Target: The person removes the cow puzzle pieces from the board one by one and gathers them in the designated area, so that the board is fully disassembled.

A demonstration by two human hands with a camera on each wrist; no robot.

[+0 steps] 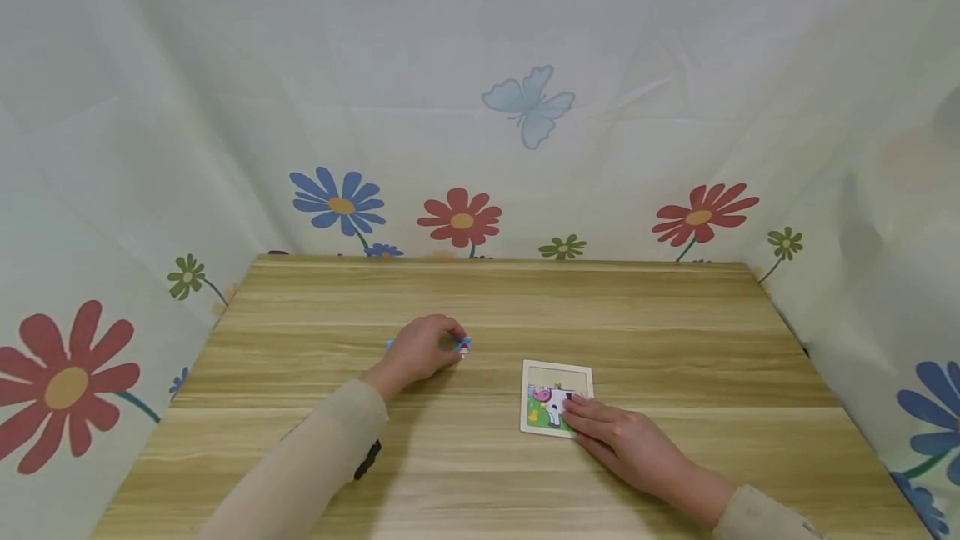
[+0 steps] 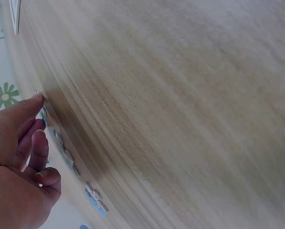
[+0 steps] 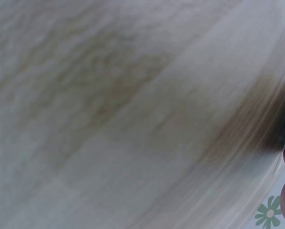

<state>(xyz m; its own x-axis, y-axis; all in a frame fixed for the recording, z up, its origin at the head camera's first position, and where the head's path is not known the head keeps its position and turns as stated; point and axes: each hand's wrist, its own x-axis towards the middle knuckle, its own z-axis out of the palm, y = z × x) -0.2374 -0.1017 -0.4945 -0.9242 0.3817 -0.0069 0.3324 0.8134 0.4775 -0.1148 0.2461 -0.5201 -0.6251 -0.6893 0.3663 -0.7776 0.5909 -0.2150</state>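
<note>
Parting left grip [image 1: 420, 350] from puzzle's [image 1: 551, 398] left edge: tabletop [image 1: 487, 382].

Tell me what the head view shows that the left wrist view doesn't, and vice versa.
Only the head view: the right hand resting on a cow drawing, and a printed blue butterfly.

Only the left wrist view: curled lower fingers of the left hand, and a loose piece shown whole.

Both: the left hand pinching a small piece, and the wooden table.
</note>
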